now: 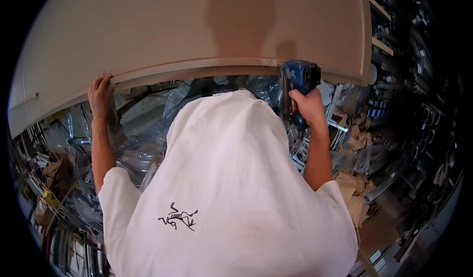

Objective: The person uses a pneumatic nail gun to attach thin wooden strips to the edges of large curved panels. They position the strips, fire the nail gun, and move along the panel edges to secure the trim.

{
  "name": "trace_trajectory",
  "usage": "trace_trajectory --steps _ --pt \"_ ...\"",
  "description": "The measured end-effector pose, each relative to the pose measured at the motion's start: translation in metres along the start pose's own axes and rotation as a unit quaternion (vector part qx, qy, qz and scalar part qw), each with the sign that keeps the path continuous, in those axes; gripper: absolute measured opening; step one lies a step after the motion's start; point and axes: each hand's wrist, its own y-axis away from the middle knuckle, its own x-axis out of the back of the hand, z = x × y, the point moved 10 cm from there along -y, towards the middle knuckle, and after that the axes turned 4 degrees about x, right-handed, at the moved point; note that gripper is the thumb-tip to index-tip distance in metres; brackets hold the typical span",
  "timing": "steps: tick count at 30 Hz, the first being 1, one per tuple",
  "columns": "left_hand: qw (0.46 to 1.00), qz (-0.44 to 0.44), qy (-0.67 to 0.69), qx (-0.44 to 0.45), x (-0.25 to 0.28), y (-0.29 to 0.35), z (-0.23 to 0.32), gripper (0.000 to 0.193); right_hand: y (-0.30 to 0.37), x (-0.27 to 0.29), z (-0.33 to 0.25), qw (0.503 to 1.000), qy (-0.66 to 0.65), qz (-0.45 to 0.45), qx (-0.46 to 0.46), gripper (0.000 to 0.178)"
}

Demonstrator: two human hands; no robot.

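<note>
A dark blue power tool [301,75] is held at the near edge of a large tan panel [148,26], right of the edge's middle; whether the edge is touched by it cannot be told. Its handle is clamped in the closed right hand [309,107]. The same edge is touched farther left by the fingers of the left hand [101,97]; whether it is pinched between fingers and thumb cannot be told, since the thumb is hidden. A dark shadow is cast on the panel's face. Between the arms, much of the view is filled by a white shirt [231,178] marked with a black skeletal figure. Below the panel, clear plastic sheeting [140,156] is seen at left, and crumpled brown paper [357,193] at right.
</note>
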Motion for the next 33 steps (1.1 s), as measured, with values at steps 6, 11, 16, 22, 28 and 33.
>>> trace_trajectory --steps 6,11,16,22,28,33 --pt "1.000 0.017 -0.001 -0.021 0.001 0.003 0.001 0.043 0.003 -0.007 0.005 1.000 -0.011 0.017 -0.014 0.011" --pt "1.000 0.018 0.002 -0.018 0.000 0.005 0.001 0.042 0.001 -0.014 0.001 1.000 -0.005 0.005 -0.004 0.009" --pt "1.000 0.027 -0.002 -0.016 0.007 0.004 0.014 0.042 0.000 -0.024 -0.008 1.000 -0.004 -0.017 0.000 0.009" --pt "0.998 0.056 0.008 -0.013 0.007 0.003 0.016 0.040 -0.003 -0.022 -0.004 1.000 -0.022 -0.003 -0.005 0.008" --pt "0.999 0.041 0.004 -0.010 0.002 0.002 0.011 0.040 -0.001 -0.022 -0.009 1.000 -0.005 -0.004 0.001 0.008" --pt "0.998 0.051 -0.019 -0.026 0.002 0.002 0.012 0.042 -0.001 -0.024 -0.007 1.000 -0.010 -0.003 -0.006 0.009"
